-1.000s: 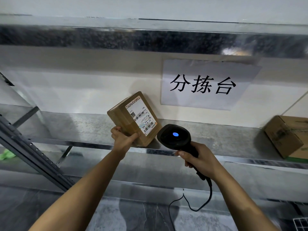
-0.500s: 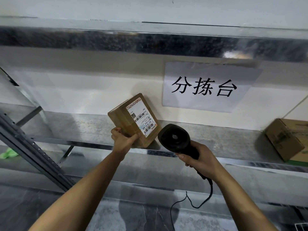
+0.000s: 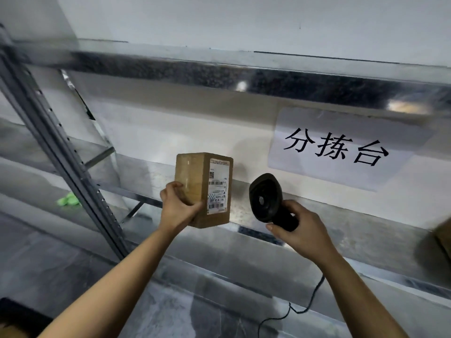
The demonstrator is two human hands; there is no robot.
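A small brown cardboard box (image 3: 192, 181) with a white shipping label (image 3: 218, 186) on its right face is held upright in the air in front of the metal shelf (image 3: 341, 223). My left hand (image 3: 177, 208) grips its lower left corner. My right hand (image 3: 301, 228) grips the handle of a black barcode scanner (image 3: 267, 198), whose head points left toward the label. The scanner's cable (image 3: 305, 306) hangs down below my right wrist. Box and scanner are a short gap apart.
A white paper sign (image 3: 339, 147) with black characters hangs on the wall at the right. A brown carton (image 3: 445, 237) shows at the right edge of the shelf. A grey slotted upright (image 3: 61, 152) slants at the left, with a green scrap (image 3: 69, 200) behind it.
The box has been lifted off the shelf and turned upright. The view has swung left, so the sign and carton sit farther right. The scanner's blue light, seen one second ago, is off.
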